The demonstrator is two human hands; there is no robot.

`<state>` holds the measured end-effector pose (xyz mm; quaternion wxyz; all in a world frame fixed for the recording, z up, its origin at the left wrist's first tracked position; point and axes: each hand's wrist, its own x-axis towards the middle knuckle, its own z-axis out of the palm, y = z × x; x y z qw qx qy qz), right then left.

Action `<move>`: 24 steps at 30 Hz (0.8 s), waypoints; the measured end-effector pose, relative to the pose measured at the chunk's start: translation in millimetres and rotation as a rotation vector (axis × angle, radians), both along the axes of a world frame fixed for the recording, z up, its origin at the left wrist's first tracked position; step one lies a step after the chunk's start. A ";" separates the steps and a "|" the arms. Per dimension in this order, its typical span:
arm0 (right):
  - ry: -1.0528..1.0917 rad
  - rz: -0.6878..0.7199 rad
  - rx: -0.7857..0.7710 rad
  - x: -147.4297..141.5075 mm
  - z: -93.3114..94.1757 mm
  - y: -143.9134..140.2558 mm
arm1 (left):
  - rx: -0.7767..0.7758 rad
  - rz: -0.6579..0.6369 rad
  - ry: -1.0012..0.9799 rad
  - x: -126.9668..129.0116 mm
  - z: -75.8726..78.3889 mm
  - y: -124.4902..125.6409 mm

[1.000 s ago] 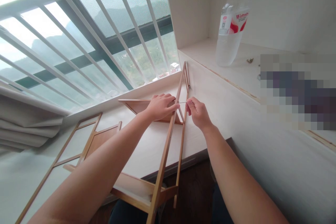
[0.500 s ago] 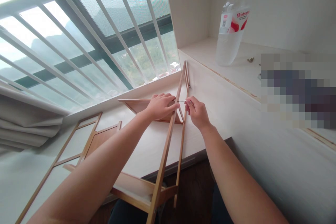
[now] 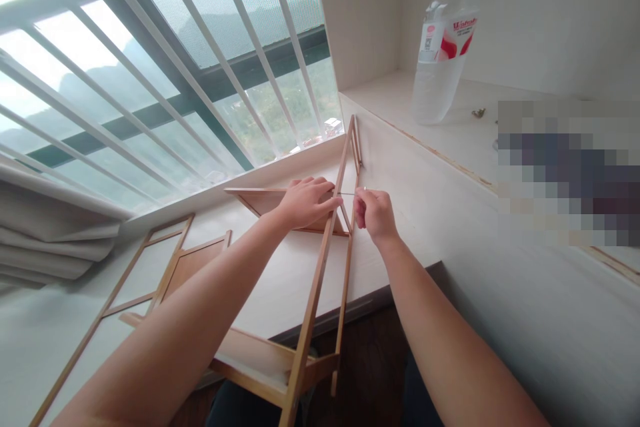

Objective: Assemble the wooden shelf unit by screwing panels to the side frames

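Note:
In the head view my left hand (image 3: 309, 202) is closed around the joint of a wooden rack (image 3: 317, 287), its fingers over the shelf panel (image 3: 265, 200) and its thumb against the long upright. Opposite it, on the right side of that upright, my right hand (image 3: 373, 213) pinches a thin metal hex key (image 3: 346, 194). The shaft points left and meets the upright beside my left fingers. A short bright end of the key shows above my right fist. The key's tip is hidden at the wood.
A second wooden frame (image 3: 173, 240) lies at the left on the white sill. Barred windows (image 3: 200, 67) rise behind. On the shelf at the right stand a plastic water bottle (image 3: 440, 73) and small metal hardware (image 3: 479, 113), near a blurred patch. A grey curtain (image 3: 55, 227) hangs at the left.
My right hand has turned, its fingers now curled more tightly around the hex key, with the key's bent end showing above. The left hand and the rack have stayed put.

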<state>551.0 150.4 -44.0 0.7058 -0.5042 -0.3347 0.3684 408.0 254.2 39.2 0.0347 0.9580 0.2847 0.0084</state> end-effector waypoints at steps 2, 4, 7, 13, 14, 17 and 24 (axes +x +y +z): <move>-0.032 -0.024 -0.019 -0.7 1.8 -0.3 | -0.001 0.003 0.003 -0.5 0.4 -0.2; -0.090 -0.062 -0.024 -1.0 3.1 -1.3 | -0.001 0.003 0.004 -0.8 0.6 -0.4; -0.127 -0.095 -0.028 -1.5 3.9 -2.1 | -0.001 0.001 0.001 -0.8 1.0 -0.7; -0.061 -0.095 -0.015 -2.1 2.1 0.4 | -0.009 0.004 0.000 -0.4 1.9 -1.3; -0.054 -0.101 -0.006 -1.5 1.7 0.3 | -0.009 0.002 -0.001 -0.4 1.8 -1.2; -0.116 -0.113 0.046 2.9 0.7 -2.1 | -0.009 -0.003 -0.004 -0.5 1.3 -0.8; -0.405 0.022 0.148 18.1 -14.8 -1.7 | -0.008 0.001 0.003 -0.4 2.9 -2.2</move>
